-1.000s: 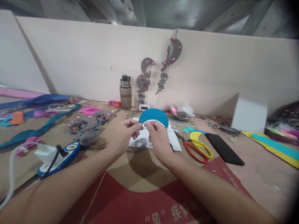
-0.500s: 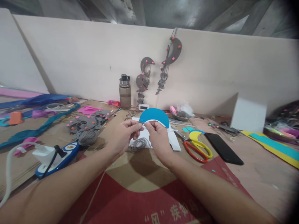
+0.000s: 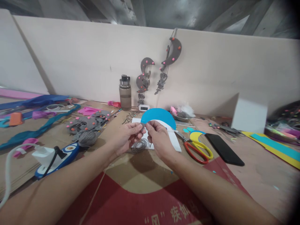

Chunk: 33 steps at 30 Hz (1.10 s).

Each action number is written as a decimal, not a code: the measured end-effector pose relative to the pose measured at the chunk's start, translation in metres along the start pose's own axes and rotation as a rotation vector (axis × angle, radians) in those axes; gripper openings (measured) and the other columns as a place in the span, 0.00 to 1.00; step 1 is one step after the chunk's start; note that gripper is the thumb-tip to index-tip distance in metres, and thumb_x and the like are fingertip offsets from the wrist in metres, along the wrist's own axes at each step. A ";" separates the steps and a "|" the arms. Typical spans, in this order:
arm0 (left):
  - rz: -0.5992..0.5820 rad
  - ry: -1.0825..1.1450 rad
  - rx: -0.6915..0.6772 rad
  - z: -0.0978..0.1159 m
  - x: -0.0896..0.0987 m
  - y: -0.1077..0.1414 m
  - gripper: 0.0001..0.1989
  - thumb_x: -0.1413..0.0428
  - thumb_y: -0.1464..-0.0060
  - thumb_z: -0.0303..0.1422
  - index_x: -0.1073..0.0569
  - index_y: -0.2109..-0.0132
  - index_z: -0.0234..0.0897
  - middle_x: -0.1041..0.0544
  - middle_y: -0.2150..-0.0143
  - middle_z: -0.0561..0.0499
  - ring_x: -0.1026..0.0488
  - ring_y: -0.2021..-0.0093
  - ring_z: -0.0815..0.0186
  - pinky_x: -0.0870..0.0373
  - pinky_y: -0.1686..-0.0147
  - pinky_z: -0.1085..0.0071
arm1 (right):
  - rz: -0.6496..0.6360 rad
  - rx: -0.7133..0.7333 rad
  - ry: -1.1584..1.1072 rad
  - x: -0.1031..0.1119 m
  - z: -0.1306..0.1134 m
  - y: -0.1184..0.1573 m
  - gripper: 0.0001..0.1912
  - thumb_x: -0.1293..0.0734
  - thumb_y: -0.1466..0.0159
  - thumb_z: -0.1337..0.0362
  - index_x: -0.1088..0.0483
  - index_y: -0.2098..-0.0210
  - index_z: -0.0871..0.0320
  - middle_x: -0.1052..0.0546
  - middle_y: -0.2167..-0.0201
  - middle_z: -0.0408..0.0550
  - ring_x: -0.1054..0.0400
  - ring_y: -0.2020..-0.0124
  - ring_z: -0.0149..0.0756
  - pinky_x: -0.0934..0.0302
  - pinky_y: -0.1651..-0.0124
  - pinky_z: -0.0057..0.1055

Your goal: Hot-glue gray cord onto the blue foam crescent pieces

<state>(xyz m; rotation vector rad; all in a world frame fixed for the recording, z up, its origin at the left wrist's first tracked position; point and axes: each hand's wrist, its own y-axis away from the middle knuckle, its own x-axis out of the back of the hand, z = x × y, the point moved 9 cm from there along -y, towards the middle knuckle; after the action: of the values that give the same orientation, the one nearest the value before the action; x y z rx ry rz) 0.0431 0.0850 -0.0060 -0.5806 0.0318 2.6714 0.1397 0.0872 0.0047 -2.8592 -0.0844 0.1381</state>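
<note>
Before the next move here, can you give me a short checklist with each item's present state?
1. Small grey piece pinched by the left hand: ok, between thumb and finger.
2. Right hand holding that piece too: cannot tell; its fingertips are right beside it.
3. Grey yarn free of both hands: cannot tell; its coil lies close by.
4. Blue crescent in view: ok, partly, beyond the hands.
5. Scissors out of both hands: ok, lying to the right.

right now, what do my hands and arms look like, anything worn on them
Your left hand and right hand are bare, without gloves. Both forearms are bare too, with no sleeves, watch or bracelet in view. Rings cannot be ruled out: parts of both hands are hidden.
</note>
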 end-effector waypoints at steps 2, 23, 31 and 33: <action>-0.005 -0.019 0.013 -0.001 0.000 0.000 0.11 0.40 0.54 0.37 0.29 0.71 0.32 0.32 0.76 0.53 0.42 0.80 0.78 0.47 0.84 0.82 | -0.052 -0.028 -0.087 -0.004 0.002 0.000 0.12 0.35 0.44 0.53 0.37 0.72 0.56 0.37 0.79 0.36 0.50 0.82 0.23 0.54 0.80 0.24; 0.033 -0.085 -0.007 0.001 0.002 -0.001 0.12 0.42 0.51 0.39 0.30 0.70 0.33 0.34 0.82 0.56 0.44 0.86 0.79 0.50 0.87 0.82 | 0.123 -0.111 0.039 0.013 0.015 -0.001 0.14 0.34 0.47 0.53 0.32 0.68 0.56 0.32 0.75 0.39 0.48 0.80 0.25 0.53 0.76 0.26; -0.044 -0.004 0.018 -0.005 -0.002 -0.004 0.11 0.44 0.49 0.37 0.31 0.71 0.31 0.38 0.82 0.57 0.49 0.86 0.80 0.52 0.87 0.83 | 0.085 0.007 0.011 0.013 0.002 0.001 0.10 0.35 0.46 0.57 0.32 0.69 0.57 0.31 0.73 0.40 0.44 0.75 0.28 0.49 0.71 0.27; -0.052 -0.001 0.023 -0.006 -0.003 -0.003 0.11 0.44 0.49 0.36 0.31 0.71 0.31 0.38 0.82 0.57 0.48 0.86 0.81 0.52 0.87 0.83 | 0.082 0.047 0.040 0.014 0.000 0.001 0.09 0.36 0.45 0.57 0.32 0.69 0.57 0.30 0.72 0.41 0.42 0.71 0.30 0.47 0.67 0.28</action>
<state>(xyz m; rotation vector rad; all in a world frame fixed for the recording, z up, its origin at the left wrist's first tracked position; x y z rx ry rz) 0.0494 0.0859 -0.0100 -0.5649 0.0468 2.6172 0.1536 0.0869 0.0031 -2.8180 0.0433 0.0981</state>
